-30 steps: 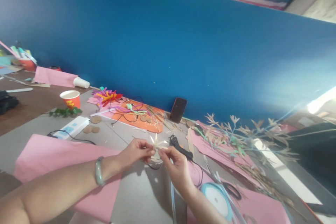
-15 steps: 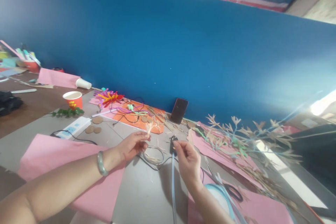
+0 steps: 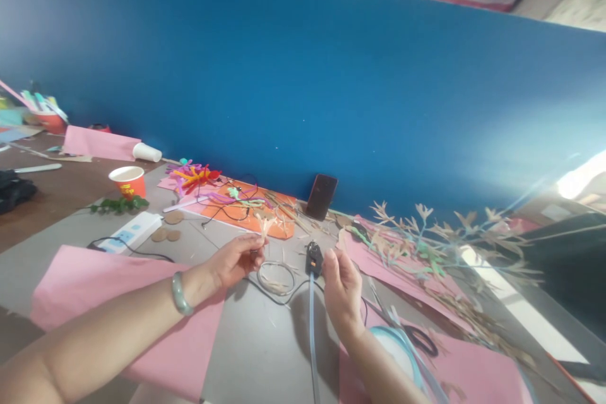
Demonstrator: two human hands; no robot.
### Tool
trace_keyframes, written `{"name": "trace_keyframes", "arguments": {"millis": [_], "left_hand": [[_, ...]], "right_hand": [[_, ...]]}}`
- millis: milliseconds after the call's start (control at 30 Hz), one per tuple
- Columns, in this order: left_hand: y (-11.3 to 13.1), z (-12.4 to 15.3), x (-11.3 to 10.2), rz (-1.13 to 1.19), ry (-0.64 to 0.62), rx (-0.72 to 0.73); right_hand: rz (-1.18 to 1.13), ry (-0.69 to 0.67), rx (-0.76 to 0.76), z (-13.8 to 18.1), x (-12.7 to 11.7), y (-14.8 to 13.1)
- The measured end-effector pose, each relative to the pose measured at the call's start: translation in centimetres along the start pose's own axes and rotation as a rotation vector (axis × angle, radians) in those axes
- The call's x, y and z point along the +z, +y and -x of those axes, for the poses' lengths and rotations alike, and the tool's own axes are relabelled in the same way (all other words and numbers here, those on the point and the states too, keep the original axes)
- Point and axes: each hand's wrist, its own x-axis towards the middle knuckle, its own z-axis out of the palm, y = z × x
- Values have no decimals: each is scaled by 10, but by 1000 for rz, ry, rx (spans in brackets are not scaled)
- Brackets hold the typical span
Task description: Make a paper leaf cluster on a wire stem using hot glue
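Note:
My left hand (image 3: 234, 260) is pinched on a small pale straw flower (image 3: 265, 225) and holds it just above the grey table (image 3: 265, 341). A green bangle (image 3: 178, 293) sits on that wrist. My right hand (image 3: 341, 287) has its fingers curled onto the black glue gun (image 3: 314, 259), which stands by a thin wire ring (image 3: 276, 278) lying between the hands. A light blue ribbon strip (image 3: 312, 334) runs from under the gun toward me.
Pink paper sheets (image 3: 104, 293) lie under my left arm. A ribbon roll (image 3: 400, 353) and scissors (image 3: 423, 341) are by my right arm. Dried leafy twigs (image 3: 426, 246) spread to the right. A phone (image 3: 322, 197) leans on the blue wall. A red cup (image 3: 127, 181) and power strip (image 3: 130, 231) stand left.
The hands have come apart. My left hand kept the straw flower and stayed in place, while my right hand let go of it and moved right onto the glue gun.

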Motion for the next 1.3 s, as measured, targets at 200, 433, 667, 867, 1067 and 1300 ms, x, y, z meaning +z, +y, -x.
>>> {"name": "trace_keyframes", "arguments": {"millis": [200, 433, 667, 867, 1067, 1300], "left_hand": [[0, 2, 3, -16, -2, 5], [-10, 8, 8, -129, -52, -8], [-29, 16, 12, -177, -86, 0], [-34, 18, 15, -183, -93, -5], [-36, 18, 13, -149, -100, -21], [-27, 25, 21, -184, -221, -21]], "right_hand": [[52, -63, -128, 1, 3, 6], [-13, -290, -102, 16, 11, -13], [-126, -420, 164, 30, 19, -27], [-377, -565, 305, 33, 22, -17], [-548, -618, 408, 33, 23, -16], [-530, -605, 469, 34, 23, -14]]}}
